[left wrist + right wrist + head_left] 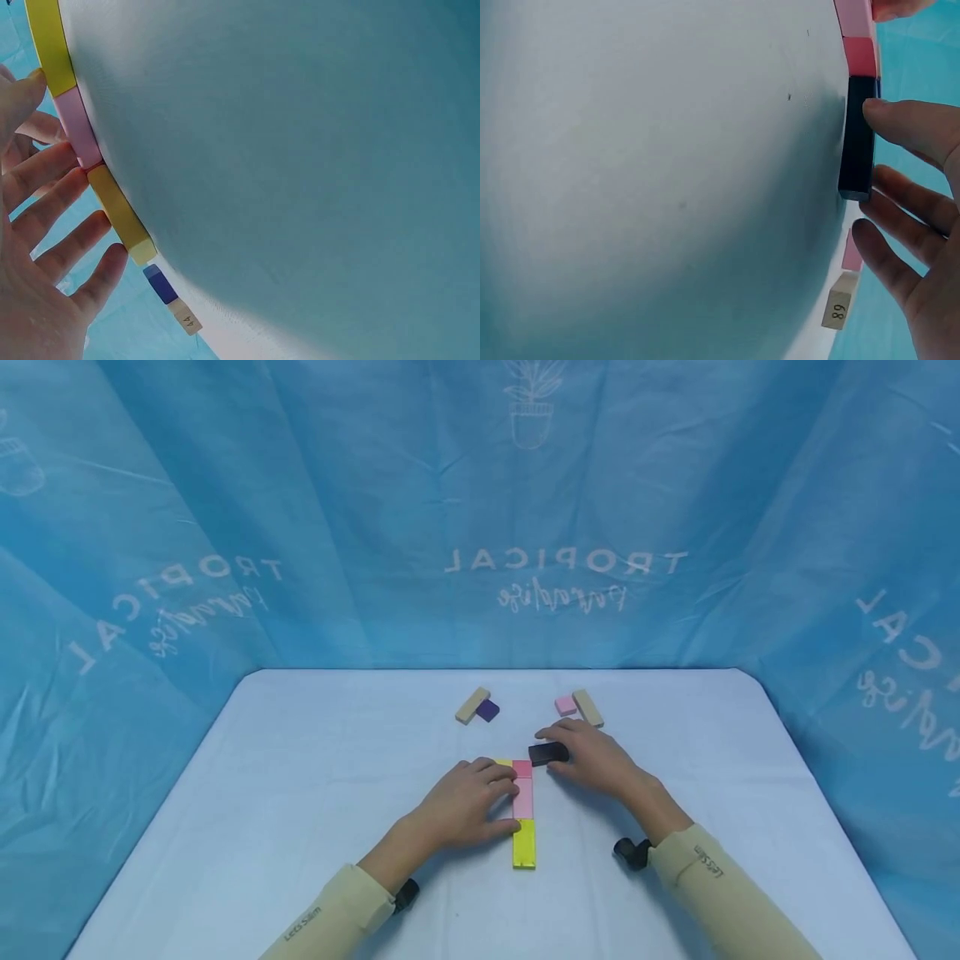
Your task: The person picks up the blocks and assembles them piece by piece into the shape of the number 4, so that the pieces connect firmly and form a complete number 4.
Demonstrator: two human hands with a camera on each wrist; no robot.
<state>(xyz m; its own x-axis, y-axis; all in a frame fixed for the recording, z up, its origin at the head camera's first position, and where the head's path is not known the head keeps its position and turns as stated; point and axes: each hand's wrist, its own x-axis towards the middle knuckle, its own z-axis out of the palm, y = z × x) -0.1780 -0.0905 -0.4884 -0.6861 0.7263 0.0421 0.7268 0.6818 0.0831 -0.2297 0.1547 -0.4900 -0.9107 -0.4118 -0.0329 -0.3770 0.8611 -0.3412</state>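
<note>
curtain (360,502): blue, round the desk (285,827) from 9 through 12 to 3 o'clock
desk: white, bearing every block
left hand (461,806): at 9 o'clock of the long pink block (522,799), fingers apart, touching the row's side
right hand (592,757): at 2 o'clock of the long pink block, clamped on the black block (546,754) between thumb and fingers
near yellow block (525,847): at 6 o'clock, touching the long pink block
far yellow block (118,210): at 11 o'clock, under the left fingertips
black block: at 1 o'clock, just beside the red block (522,768)
beige blocks (588,708): farther off, at 11 and 1 o'clock
red block: at 12 o'clock, touching the long pink block
purple block (488,710): beside the 11 o'clock beige
small pink block (566,705): beside the 1 o'clock beige
</note>
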